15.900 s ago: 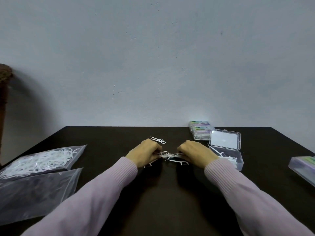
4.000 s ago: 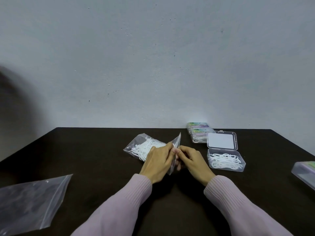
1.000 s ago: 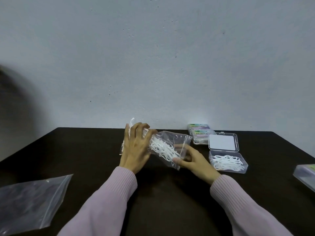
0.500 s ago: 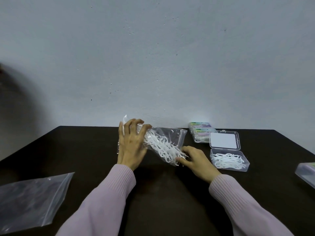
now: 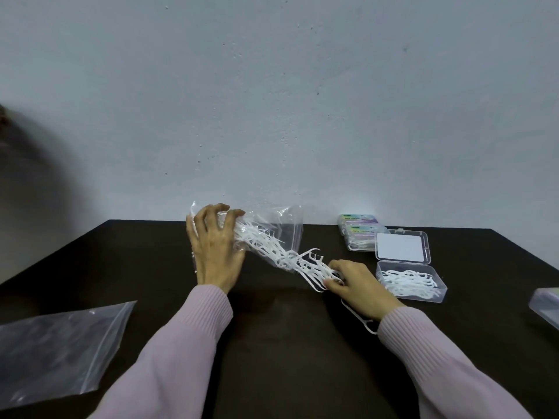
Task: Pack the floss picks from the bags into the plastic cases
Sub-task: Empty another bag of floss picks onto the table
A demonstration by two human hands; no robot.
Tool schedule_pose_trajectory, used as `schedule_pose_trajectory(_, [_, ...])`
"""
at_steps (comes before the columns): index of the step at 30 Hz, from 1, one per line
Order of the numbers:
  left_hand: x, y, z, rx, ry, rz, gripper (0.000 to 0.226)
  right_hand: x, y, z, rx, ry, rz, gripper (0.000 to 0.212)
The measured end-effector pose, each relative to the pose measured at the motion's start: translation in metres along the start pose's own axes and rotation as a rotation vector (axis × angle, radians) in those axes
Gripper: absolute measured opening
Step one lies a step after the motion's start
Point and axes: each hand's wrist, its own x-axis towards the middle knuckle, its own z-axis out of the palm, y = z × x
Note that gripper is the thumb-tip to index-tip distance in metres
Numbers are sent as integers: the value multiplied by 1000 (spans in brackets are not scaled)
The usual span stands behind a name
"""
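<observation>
Midway through a packing job, white floss picks (image 5: 272, 246) spill from the mouth of a clear bag (image 5: 284, 225) held tilted above a dark table (image 5: 272, 358), its closed end raised and its opening aimed down toward the person's right, apparently so that the contents slide out. The left hand (image 5: 216, 252), fingers curled round the bag's upper end, grips it clear of the tabletop. The right hand (image 5: 360, 288) sits low at the bag's mouth with fingers curled, pinching a loose bunch of picks (image 5: 317, 269) that trails from the opening to its fingertips; the picks thus lie between the two hands, touching both. One stray pick (image 5: 358, 319) lies on the table just under the right wrist.

Just beside the right hand stands an open case (image 5: 440, 293), its lid (image 5: 400, 246) folded back and its tray already holding a bed of picks, placed close enough, by the look of it, for a short carry from bag to tray. Behind the lid, two closed cases (image 5: 361, 226) with coloured labels lie stacked near the wall, seemingly finished. Another case (image 5: 544, 303) shows at the right edge of the view, contents unclear. An empty-looking flat bag (image 5: 57, 352) lies on the table's near left, well apart from the work. Both sleeves are pale lilac knit.
</observation>
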Motion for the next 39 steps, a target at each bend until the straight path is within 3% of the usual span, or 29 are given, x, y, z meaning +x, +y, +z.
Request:
schedule_pose_trajectory(8, [1, 0, -1, 10, 39, -91, 58, -3, -1, -3, -73, -20, 29, 26])
schedule_pose_trajectory(11, [-1, 4, 1, -2, 11, -60, 58, -3, -3, -3, 9, 90, -10, 26])
schedule_pose_trajectory(15, [-5, 9, 3, -78, -17, -47, 60, -2, -9, -7, 214, 306, -40, 7])
schedule_pose_trajectory(20, [-7, 16, 2, -149, -38, 1, 62, 0, -8, -6, 243, 401, -16, 10])
schedule_pose_trajectory(27, [-10, 22, 3, -137, -5, 104, 73, -3, -19, -10, 893, 222, 50, 33])
schedule_pose_trajectory(31, [-10, 23, 4, -88, 18, 125, 70, -4, -21, -11, 950, 177, 68, 40])
schedule_pose_trajectory(35, [-9, 25, 2, -59, 12, 158, 74, -5, -21, -11, 941, 141, 5, 34])
schedule_pose_trajectory(39, [-7, 26, 2, -40, 31, 259, 79, -5, -20, -10, 858, 201, -9, 39])
